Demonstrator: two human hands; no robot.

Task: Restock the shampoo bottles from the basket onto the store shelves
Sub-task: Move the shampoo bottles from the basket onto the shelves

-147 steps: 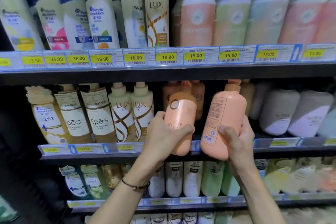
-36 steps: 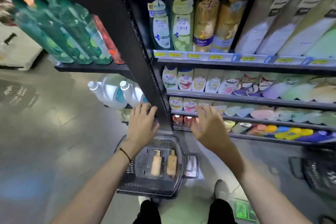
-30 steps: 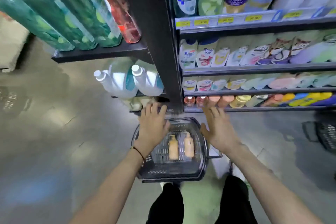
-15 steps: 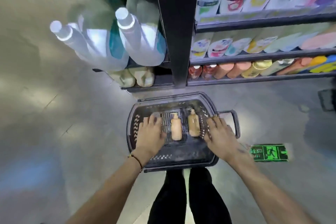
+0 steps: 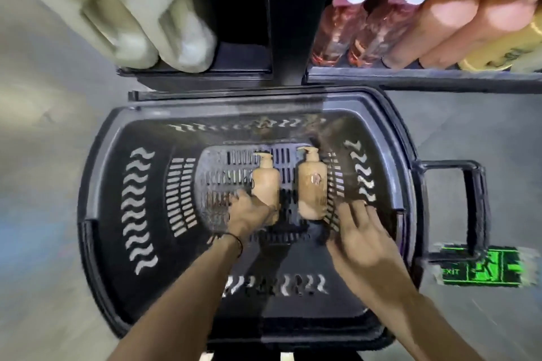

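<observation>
A dark plastic basket stands on the floor below me. Two peach pump shampoo bottles lie side by side on its slotted bottom, pumps pointing toward the shelves. My left hand is deep in the basket, with its fingers wrapped around the lower end of the left bottle. My right hand hovers with fingers spread just right of the base of the right bottle, which lies free. The bottom store shelf runs just beyond the basket.
Pink bottles and peach bottles lie on the bottom shelf. A black shelf post rises behind the basket, with pale jugs to its left. The basket's pull handle sticks out right, over a green exit sticker.
My head has dropped much closer to the basket. Both hands have gone down from the rim into it. The left hand has closed on the left bottle.
</observation>
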